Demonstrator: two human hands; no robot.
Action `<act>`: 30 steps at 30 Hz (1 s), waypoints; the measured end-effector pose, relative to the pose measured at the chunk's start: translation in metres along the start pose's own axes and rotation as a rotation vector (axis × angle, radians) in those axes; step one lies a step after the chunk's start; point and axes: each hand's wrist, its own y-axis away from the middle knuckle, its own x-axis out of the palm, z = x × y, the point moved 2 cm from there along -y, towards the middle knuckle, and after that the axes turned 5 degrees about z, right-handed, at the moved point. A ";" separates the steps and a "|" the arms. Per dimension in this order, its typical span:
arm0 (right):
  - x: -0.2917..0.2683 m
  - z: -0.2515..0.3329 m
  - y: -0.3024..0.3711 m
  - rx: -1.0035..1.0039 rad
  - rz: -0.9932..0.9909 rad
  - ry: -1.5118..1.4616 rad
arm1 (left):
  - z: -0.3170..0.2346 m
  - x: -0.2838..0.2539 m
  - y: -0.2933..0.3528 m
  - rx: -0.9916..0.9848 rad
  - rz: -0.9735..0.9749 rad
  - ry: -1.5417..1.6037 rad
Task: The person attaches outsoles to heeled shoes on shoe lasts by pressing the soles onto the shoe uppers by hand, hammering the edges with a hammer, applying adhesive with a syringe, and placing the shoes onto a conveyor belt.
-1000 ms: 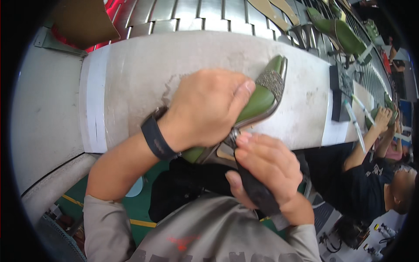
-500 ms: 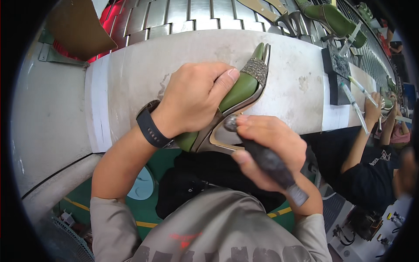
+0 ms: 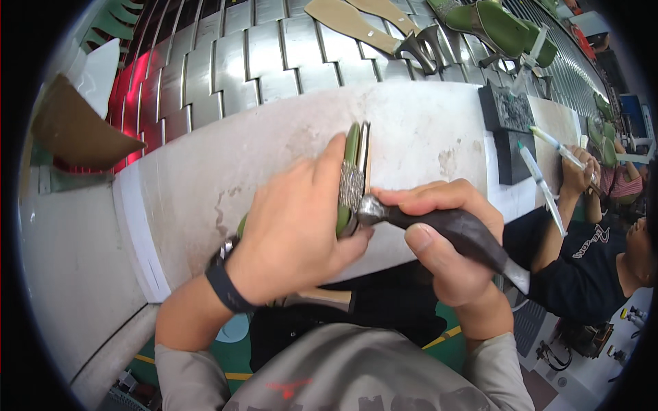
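My left hand (image 3: 291,222) is closed over a green high-heeled shoe (image 3: 353,140), its fingers along the side and the thumb bent under the edge. The shoe rests tilted, toe pointing away from me, with a glittery band (image 3: 351,183) across its front and its heel (image 3: 322,299) showing below my wrist. In my right hand (image 3: 460,277) is a dark hammer (image 3: 459,233) with a rounded metal head. That head sits against or very close to the sole edge beside the band; contact is hard to tell.
Beyond the pale worktable (image 3: 439,113) runs a metal slat conveyor (image 3: 267,51) carrying tan insoles (image 3: 353,27), dark heels (image 3: 421,51) and green shoes (image 3: 490,31). A black block holder (image 3: 507,113) with syringes (image 3: 541,181) stands at right. A co-worker (image 3: 579,253) works beside me.
My left hand has slid forward along the shoe toward the band, and the shoe has turned more upright in view. The hammer head has moved from near the heel to beside the band.
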 end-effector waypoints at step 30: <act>0.018 0.113 0.038 -0.611 0.256 0.426 | -0.076 -0.035 0.027 0.446 -0.461 0.287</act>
